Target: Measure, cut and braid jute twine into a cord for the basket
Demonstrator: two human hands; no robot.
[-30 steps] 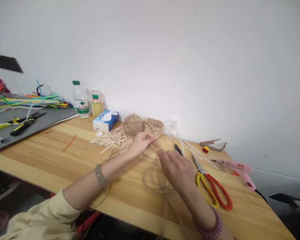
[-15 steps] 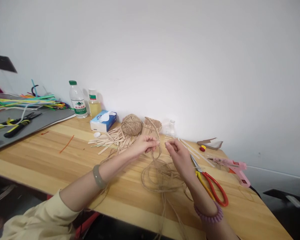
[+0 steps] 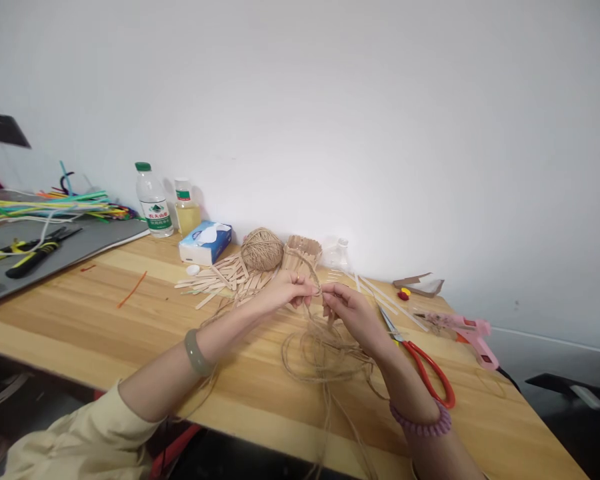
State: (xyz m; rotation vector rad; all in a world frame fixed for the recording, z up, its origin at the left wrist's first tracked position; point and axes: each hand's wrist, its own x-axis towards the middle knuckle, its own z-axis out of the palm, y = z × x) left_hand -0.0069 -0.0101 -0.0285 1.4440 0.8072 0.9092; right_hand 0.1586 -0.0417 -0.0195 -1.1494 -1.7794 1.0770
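Note:
My left hand (image 3: 299,289) pinches a braided length of jute twine (image 3: 307,260) above the table. Close beside it, my right hand (image 3: 344,303) has its fingertips closed on the twine at the same spot, the two hands nearly touching. Loose loops of twine (image 3: 305,373) lie below the hands, and strands hang over the table's front edge. Behind my hands stand a ball of twine (image 3: 262,249) and a small holder made of wooden sticks (image 3: 304,248). Red-handled scissors (image 3: 433,373) lie by my right forearm, which partly covers them.
Loose craft sticks (image 3: 220,277), a tissue pack (image 3: 205,243) and two bottles, one a water bottle (image 3: 155,207), are at the back left. Pliers (image 3: 40,255) and pipe cleaners (image 3: 80,203) lie on a grey mat. A pink glue gun (image 3: 473,333) is at the right.
My right hand has moved left to meet my left hand, and its fingers have closed on the twine. The raised loop of braid has dropped lower.

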